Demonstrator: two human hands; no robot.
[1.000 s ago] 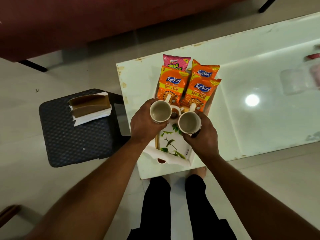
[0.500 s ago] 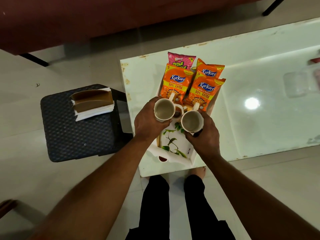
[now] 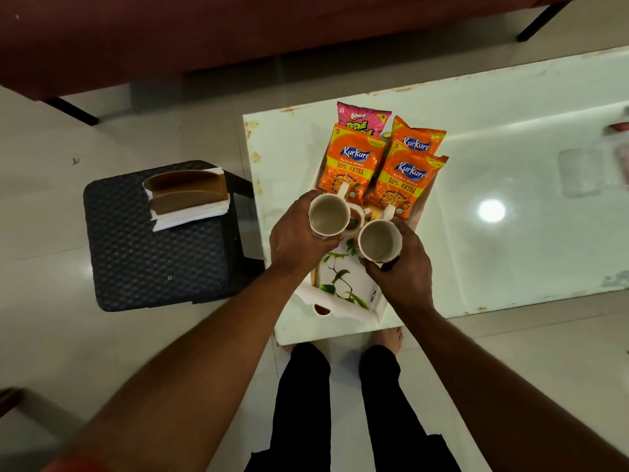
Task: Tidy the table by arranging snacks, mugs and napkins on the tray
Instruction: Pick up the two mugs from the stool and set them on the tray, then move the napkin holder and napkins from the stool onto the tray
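Observation:
A white tray (image 3: 343,306) with a green leaf print lies on the glass table's near-left corner. Three orange Kurkure packets (image 3: 350,165) and a pink Bingo packet (image 3: 362,119) fill its far half. My left hand (image 3: 296,238) grips a white mug (image 3: 328,215) above the tray's middle. My right hand (image 3: 400,270) grips a second white mug (image 3: 379,240) just to its right. Both mugs are upright and look empty, handles pointing away from me. A brown napkin holder with white napkins (image 3: 189,195) sits on the dark stool.
The glass table (image 3: 510,199) stretches right, with a clear container (image 3: 578,177) at its far right. A dark woven stool (image 3: 156,240) stands left of the table. A maroon sofa (image 3: 204,32) runs along the back. My legs stand at the table's near edge.
Both hands keep hold of their mugs over the tray; the two mugs have shifted slightly apart and a little toward me. The camera view drifted slightly.

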